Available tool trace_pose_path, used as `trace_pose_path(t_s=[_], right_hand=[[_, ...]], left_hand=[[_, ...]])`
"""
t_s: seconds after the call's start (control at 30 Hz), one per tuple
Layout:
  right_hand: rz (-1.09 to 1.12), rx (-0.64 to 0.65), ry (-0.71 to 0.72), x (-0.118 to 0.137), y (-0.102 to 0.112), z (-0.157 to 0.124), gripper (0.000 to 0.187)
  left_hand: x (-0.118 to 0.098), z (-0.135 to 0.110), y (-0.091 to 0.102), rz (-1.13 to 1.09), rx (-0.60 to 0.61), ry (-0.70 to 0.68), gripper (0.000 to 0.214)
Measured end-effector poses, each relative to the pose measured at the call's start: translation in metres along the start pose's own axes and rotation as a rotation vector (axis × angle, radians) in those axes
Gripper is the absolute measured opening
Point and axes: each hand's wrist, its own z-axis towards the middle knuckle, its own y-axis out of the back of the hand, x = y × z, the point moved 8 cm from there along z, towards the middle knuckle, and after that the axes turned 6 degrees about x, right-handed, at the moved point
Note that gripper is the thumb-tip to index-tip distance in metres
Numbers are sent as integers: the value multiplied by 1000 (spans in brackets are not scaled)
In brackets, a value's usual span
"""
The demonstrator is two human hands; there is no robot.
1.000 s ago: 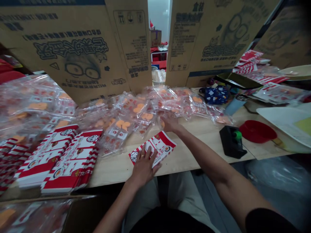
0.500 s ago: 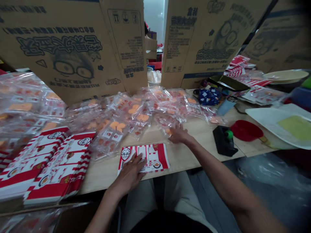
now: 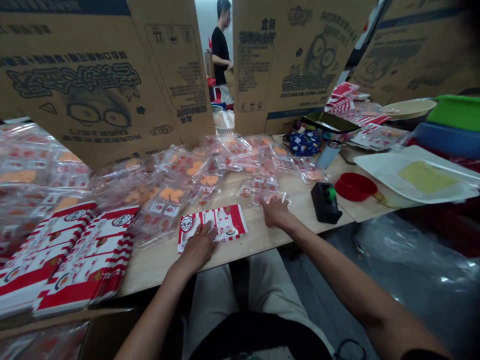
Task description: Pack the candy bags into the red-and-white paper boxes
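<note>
My left hand [image 3: 200, 245] lies with its fingers stretched out on a flat red-and-white printed paper packet [image 3: 234, 220] near the table's front edge. My right hand [image 3: 276, 211] is at the near edge of a clear plastic packet [image 3: 264, 190] with small printed pieces inside. Its fingers are bent onto the plastic, and the thumb side partly hides the grip. Behind both hands lies a heap of similar clear packets [image 3: 172, 195], some showing orange shapes. To the left, stacks of red-and-white printed packets [image 3: 86, 255] lie side by side.
Cardboard boxes [image 3: 93, 75] wall off the back, with a person [image 3: 221, 55] visible through the gap. On the right are a black tape dispenser [image 3: 325, 202], a red scoop [image 3: 354, 187], a white tray [image 3: 393, 167], a light-blue bottle [image 3: 329, 154] and a blue patterned pouch [image 3: 303, 143].
My right hand has drawn the clear packet to the right and nearer to me. The left hand stays on the printed packet. A person has appeared in the gap as the view turned.
</note>
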Motion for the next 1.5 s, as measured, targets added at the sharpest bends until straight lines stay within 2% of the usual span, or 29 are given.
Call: trace_pose_path(t_s=[0.13, 0.23, 0.33, 0.43, 0.53, 0.63, 0.73, 0.8, 0.83, 0.97, 1.03, 1.1, 1.2, 1.27, 1.33, 1.4, 1.43, 1.5], right_hand=[[162, -65, -29, -26, 19, 18, 65], [334, -103, -28, -67, 46, 19, 50], [580, -111, -36, -114, 64, 8, 36], [908, -92, -23, -144, 64, -8, 30], [1223, -116, -34, -154, 52, -17, 24], [1481, -165, -25, -146, 41, -17, 20], [1681, -229, 32, -126, 39, -13, 22], [1772, -271, 84, -107, 42, -12, 25], [1813, -286, 114, -95, 44, -13, 26], [2050, -258, 276, -34, 47, -20, 30], [2123, -217, 341, -6, 45, -27, 28], [2088, -176, 368, 13, 41, -35, 26], [1945, -19, 399, 27, 35, -44, 35], [1831, 159, 398, 27, 31, -48, 47], [1705, 260, 325, 14, 31, -53, 57], [1594, 281, 233, -8, 37, -56, 63], [1560, 288, 217, -18, 43, -58, 64], [1497, 352, 280, -28, 57, -62, 64]], left_hand=[[2, 15, -1, 65, -35, 42, 50], [4, 18, -2, 74, -50, 25, 51], [7, 20, -1, 86, -59, 27, 51], [5, 24, 1, 110, -36, 23, 52], [0, 28, 3, 118, -16, 16, 51], [-4, 25, 8, 84, -47, 30, 52], [-17, 10, 27, -116, -244, -4, 56], [-34, -1, 42, -431, -353, -112, 54], [-44, -4, 46, -640, -356, -172, 53], [-79, -3, 56, -1472, -212, -321, 61], [-86, -2, 65, -1712, -217, -367, 61], [-83, -3, 71, -1798, -264, -360, 58], [-67, -12, 83, -1674, -393, -348, 56], [-54, -24, 98, -1423, -532, -404, 49], [-46, -39, 115, -1057, -684, -515, 36], [-46, -54, 125, -696, -806, -652, 27], [-47, -60, 126, -554, -841, -718, 27], [-51, -65, 121, -365, -856, -816, 31]])
